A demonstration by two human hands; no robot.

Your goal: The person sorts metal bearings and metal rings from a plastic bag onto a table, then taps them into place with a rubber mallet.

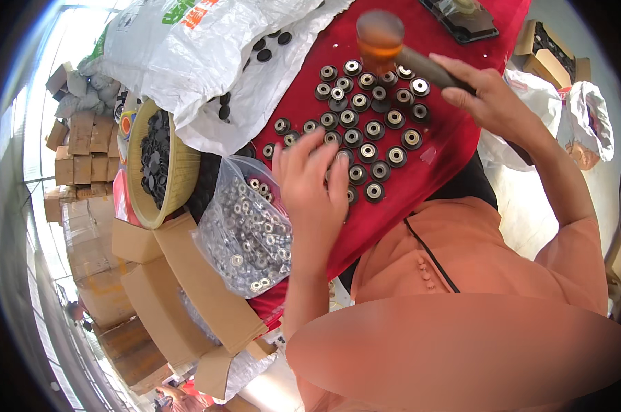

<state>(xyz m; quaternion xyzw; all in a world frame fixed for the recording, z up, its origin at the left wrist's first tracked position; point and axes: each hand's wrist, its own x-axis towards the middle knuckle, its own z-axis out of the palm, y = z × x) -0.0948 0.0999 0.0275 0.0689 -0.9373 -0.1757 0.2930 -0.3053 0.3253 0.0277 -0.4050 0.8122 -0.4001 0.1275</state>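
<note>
The person's orange shirt [461, 247] fills the lower right, at the near edge of a red tablecloth [427, 175]. At the lower left, a cardboard box [201, 275] with raised flaps stands beside the table. Just beyond it, a clear plastic bag [245, 233] of small metal ring bearings lies close by the left forearm.

The left hand [309, 168] is over the near left part of a cluster of black wheels [374, 130] with silvery centres, spread on the cloth. Its fingers are parted and slightly bent, and they hide several wheels; whether the fingertips touch any cannot be told. The right hand [485, 93] is wrapped around the dark handle of an amber-headed mallet [381, 34]. The blurred head is at the far side of the cluster and hides part of it; contact with a wheel cannot be made out.

Left of the wheels, a yellow basket [187, 172] holds black discs [158, 158]. A white sack [207, 69] covers the far left of the table, with more dark discs on it. A black tray [461, 20] lies at the far right corner. Beyond the table, stacked cartons [91, 261] stand at left, and an open carton [547, 65] and white plastic bags [592, 120] at right.
</note>
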